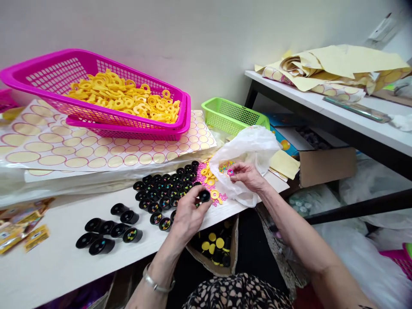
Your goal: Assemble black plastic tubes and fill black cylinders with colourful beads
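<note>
My left hand (188,210) grips a small black cup (204,196) between thumb and fingers, its opening turned up toward me. In my right hand (247,176) the fingertips pinch a tiny pink cup-like piece (230,172) at the mouth of a white plastic bag (254,148). Small coloured beads (228,165) show inside the bag. Beside my left hand stand many black cups (165,202), several with coloured bits inside. Pink beads (202,166) and yellow rings (215,194) lie between the cups and the bag.
A magenta basket (180,92) of yellow rings stands on sheets of round stickers (96,150). Behind the bag is a green basket (209,112). More black cups (119,229) and yellow packets (37,237) sit left. Below the table edge, a box (237,240) holds yellow-and-black pieces.
</note>
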A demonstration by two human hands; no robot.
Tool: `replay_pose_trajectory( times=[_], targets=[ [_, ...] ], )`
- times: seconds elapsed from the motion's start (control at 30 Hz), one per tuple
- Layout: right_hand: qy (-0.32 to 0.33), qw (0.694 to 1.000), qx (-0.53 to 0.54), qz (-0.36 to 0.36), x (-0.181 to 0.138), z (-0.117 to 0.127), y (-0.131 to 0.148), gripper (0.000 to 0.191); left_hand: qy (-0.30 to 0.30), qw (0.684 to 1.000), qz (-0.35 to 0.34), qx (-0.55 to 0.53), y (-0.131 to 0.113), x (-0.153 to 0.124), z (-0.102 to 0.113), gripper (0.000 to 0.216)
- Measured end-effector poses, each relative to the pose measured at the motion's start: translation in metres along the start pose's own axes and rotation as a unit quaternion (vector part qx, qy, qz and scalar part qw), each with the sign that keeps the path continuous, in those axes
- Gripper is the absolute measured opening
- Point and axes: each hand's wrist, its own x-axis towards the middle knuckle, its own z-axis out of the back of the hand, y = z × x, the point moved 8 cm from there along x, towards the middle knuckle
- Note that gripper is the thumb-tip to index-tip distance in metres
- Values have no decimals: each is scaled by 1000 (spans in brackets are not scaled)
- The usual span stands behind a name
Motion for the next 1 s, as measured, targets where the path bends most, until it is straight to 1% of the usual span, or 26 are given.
replay_pose_trajectory(
  times=[0.07, 0.13, 0.2, 0.23, 0.3, 0.37, 0.43, 0.47, 0.53, 0.6, 0.63, 0.67, 0.7, 0.73, 0.77, 0.8, 0.83, 0.9, 0.97, 1.0],
  targets=[
    [33, 999, 6, 11, -12, -17, 11, 30, 9, 1000, -7, -2, -4, 6, -13, 26],
    [59, 998, -21, 26, -22, -32, 23, 28, 12, 1000, -18, 7, -7, 9, -21, 24],
    [86, 991, -87, 60, -30, -45, 38, 23, 10, 999, -33, 19, -9, 9, -23, 24],
    [102, 982, -133, 83, -33, -51, 46, 19, 8, 999, -42, 26, -9, 9, -23, 24],
    [135, 954, -232, 135, -39, -63, 58, 11, 5, 998, -59, 39, -9, 7, -23, 25],
    [168, 913, -327, 176, -45, -75, 65, 6, 5, 996, -69, 51, -9, 4, -22, 25],
    [193, 861, -425, 200, -51, -87, 66, 11, 7, 996, -72, 59, -8, 2, -22, 26],
    [201, 829, -478, 208, -53, -93, 66, 14, 8, 995, -71, 63, -9, 2, -22, 26],
    [212, 756, -578, 224, -58, -104, 64, 19, 11, 995, -71, 66, -11, 0, -22, 25],
    [216, 690, -645, 248, -64, -115, 64, 20, 13, 996, -70, 62, -13, 0, -22, 23],
    [217, 668, -662, 260, -66, -120, 65, 20, 14, 996, -69, 57, -14, 0, -22, 22],
    [215, 656, -671, 271, -68, -123, 66, 20, 15, 996, -67, 49, -14, 0, -22, 22],
    [211, 651, -673, 279, -69, -125, 68, 21, 17, 997, -64, 38, -13, 0, -22, 22],
    [206, 655, -669, 283, -69, -126, 70, 22, 19, 998, -58, 25, -12, 0, -22, 23],
    [201, 669, -658, 282, -69, -125, 73, 23, 20, 999, -49, 9, -9, -1, -23, 25],
    [198, 691, -636, 279, -67, -122, 75, 24, 19, 999, -38, -9, -6, -1, -23, 27],
    [196, 723, -604, 271, -65, -118, 78, 23, 15, 999, -27, -30, -2, -2, -22, 29],
    [188, 799, -516, 244, -56, -101, 79, 18, 3, 997, -10, -75, 3, -5, -18, 30],
    [157, 867, -430, 198, -40, -74, 71, 13, -16, 994, -13, -111, 4, -9, -8, 28],
    [125, 891, -402, 167, -30, -55, 63, 14, -28, 992, -24, -121, 2, -11, 0, 27]
  ],
)
